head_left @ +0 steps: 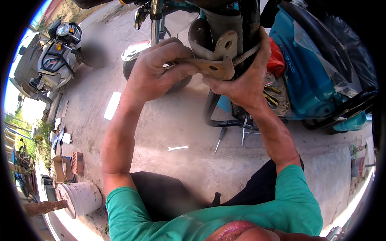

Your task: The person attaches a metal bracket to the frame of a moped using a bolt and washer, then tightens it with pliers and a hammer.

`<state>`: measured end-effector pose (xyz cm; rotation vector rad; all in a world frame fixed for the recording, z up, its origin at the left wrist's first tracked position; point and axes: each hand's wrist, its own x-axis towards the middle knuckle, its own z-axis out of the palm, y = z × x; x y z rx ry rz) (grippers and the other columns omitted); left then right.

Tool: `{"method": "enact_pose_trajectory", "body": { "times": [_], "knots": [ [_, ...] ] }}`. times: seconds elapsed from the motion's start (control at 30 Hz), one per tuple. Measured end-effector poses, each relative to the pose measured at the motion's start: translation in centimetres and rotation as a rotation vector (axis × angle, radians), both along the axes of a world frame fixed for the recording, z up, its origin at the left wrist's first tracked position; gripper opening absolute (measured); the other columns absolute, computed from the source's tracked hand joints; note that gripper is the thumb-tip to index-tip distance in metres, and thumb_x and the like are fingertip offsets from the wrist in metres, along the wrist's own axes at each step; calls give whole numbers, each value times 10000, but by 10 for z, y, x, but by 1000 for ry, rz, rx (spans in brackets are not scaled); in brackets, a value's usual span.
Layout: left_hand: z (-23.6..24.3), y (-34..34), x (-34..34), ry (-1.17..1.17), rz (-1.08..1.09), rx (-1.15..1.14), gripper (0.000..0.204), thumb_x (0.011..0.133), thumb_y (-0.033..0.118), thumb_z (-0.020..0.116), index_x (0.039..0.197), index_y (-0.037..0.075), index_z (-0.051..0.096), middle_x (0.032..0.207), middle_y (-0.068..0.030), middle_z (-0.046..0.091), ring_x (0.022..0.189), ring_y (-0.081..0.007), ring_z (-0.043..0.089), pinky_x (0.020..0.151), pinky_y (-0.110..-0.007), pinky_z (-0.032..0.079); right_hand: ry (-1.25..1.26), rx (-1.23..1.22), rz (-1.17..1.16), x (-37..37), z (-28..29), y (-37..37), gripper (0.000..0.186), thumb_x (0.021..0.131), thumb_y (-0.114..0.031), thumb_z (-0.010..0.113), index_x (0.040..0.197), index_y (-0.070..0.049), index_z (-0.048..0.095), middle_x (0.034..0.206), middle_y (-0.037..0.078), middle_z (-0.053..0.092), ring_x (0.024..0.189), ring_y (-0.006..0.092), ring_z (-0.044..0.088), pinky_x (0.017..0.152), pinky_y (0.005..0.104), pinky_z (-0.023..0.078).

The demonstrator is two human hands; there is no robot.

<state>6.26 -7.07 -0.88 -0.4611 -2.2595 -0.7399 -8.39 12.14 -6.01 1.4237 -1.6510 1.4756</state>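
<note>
My left hand grips the left end of a rusty flat metal bracket with bolt holes. My right hand holds the bracket's right end from below, fingers reaching up along a dark cylindrical part of a motorcycle. A second grey bracket lug with a hole sits just above the rusty one. Both hands are dirty and meet in the upper middle of the view.
A teal motorcycle body fills the upper right, with a red rag and tools beside it. A wrench and screwdrivers lie on the concrete. A parked scooter stands far left, a white bucket lower left.
</note>
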Motion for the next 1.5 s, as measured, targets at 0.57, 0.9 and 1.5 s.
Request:
{"method": "enact_pose_trajectory", "body": {
  "times": [0.57, 0.9, 1.5],
  "knots": [
    [-2, 13, 1, 45, 120, -78, 217, 772, 171, 860, 878, 63, 705, 795, -78, 630, 739, -274, 624, 649, -390, 495, 87, -6, 27, -3, -3, 0, 1484, 529, -276, 1041, 1592, -39, 32, 1479, 212, 329, 1360, 326, 486, 1124, 453, 490],
    [-5, 18, 3, 28, 177, -88, 292, 734, 226, 889, 853, 59, 682, 794, -91, 633, 762, -301, 635, 652, -414, 498, 133, 52, -98, -5, -4, 3, 1538, 540, -479, 1027, 1587, 1, 8, 1470, 210, 333, 1361, 332, 482, 1114, 438, 499],
    [-2, 27, 6, -12, 248, 84, 378, 672, 189, 924, 914, 16, 691, 850, -112, 696, 760, -253, 699, 694, -344, 549, 94, 14, 55, -13, -9, -2, 1577, 549, -584, 991, 1584, 25, -31, 1478, 237, 326, 1347, 365, 511, 1085, 460, 531]
  ]
}}
